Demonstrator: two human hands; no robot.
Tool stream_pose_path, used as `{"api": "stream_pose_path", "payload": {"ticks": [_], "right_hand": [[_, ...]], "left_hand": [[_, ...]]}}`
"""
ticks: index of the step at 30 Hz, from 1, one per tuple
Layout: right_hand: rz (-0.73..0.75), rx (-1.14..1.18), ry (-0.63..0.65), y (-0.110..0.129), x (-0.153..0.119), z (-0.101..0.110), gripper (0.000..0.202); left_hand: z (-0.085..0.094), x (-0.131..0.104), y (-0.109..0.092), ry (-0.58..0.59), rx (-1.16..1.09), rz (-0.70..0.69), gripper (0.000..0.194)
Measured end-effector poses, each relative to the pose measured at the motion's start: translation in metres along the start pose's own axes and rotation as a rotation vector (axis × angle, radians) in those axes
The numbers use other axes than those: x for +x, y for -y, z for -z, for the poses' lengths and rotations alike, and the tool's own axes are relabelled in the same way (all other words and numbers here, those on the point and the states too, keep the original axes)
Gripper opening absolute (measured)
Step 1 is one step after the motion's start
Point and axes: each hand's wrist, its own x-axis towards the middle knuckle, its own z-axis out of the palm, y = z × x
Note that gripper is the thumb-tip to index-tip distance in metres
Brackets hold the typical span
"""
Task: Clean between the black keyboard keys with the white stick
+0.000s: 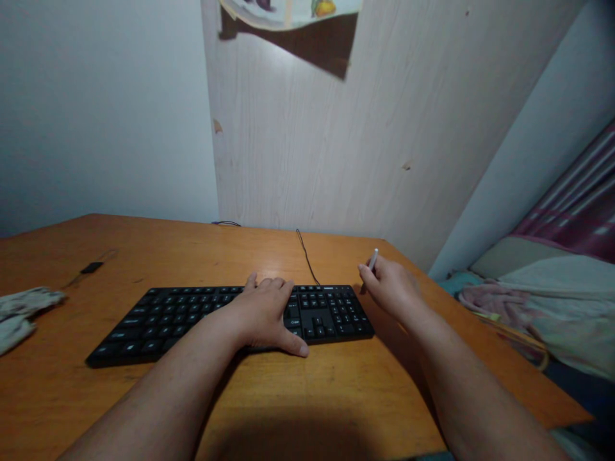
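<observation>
Wooden table (355, 378) with black keyboard (177, 314), pale cloth (27, 306), small black object (91, 267) and thin dark cables (306, 254).

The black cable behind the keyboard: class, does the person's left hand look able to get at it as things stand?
Probably yes. The left hand is spread over the keyboard, its fingers near the far edge where the cable meets it, and nothing visible stands between.

The left hand (264, 312) is held palm down, its fingers (276, 283) pointed forward and its thumb (294, 344) stretched out toward the right. The right hand (393, 285) is curled into a pinch. Both bare forearms, left (168, 378) and right (464, 374), are reached forward and angled inward.
</observation>
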Motion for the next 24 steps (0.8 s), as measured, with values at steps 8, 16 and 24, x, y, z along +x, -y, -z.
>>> {"api": "stream_pose_path", "payload": {"ticks": [8, 16, 24], "right_hand": [[0.246, 0.521, 0.134, 0.021, -0.012, -0.021, 0.029], [0.135, 0.694, 0.165, 0.020, -0.012, -0.026, 0.032], [-0.020, 0.137, -0.054, -0.003, 0.004, -0.007, 0.032]], "left_hand": [[-0.002, 0.000, 0.001, -0.016, 0.010, -0.018, 0.120], [-0.004, 0.001, 0.004, -0.017, 0.010, -0.024, 0.126], [0.000, 0.000, -0.001, 0.003, 0.015, -0.008, 0.126]]}}
